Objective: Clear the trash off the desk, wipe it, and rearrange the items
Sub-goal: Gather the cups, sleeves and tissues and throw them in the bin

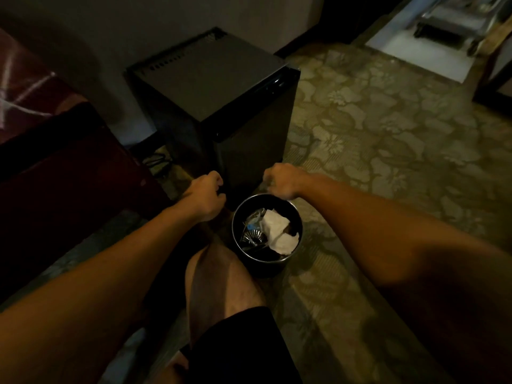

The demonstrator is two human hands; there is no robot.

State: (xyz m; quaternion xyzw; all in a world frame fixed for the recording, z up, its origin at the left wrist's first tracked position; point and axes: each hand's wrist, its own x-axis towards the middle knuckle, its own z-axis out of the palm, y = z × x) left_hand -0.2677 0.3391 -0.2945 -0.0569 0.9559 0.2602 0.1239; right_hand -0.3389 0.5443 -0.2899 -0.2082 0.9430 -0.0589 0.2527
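Grip: right hand [281, 182] curled at the far rim of the bin [297, 217]; it looks to be touching or pinching the rim, but the fingers are hidden behind the knuckles, so we cannot tell whether it holds anything. Left hand [206, 195] is a loose fist just left of the bin, apart from it, and appears to hold nothing. The bin stands upright on the carpet [374, 128], in front of a black fridge [221, 87] and beside our knee [219, 270]. Contents: crumpled white tissue [278, 231] on the right, clear crinkled plastic [253, 227] with a blue spot on the left, dark items underneath that are too dim to name. Progress, as judged: some trash is binned, so clearing is under way or finished. A dark red desk edge [55, 151] shows at left; its top is out of view, so wiping and rearranging cannot be checked and likely remain.
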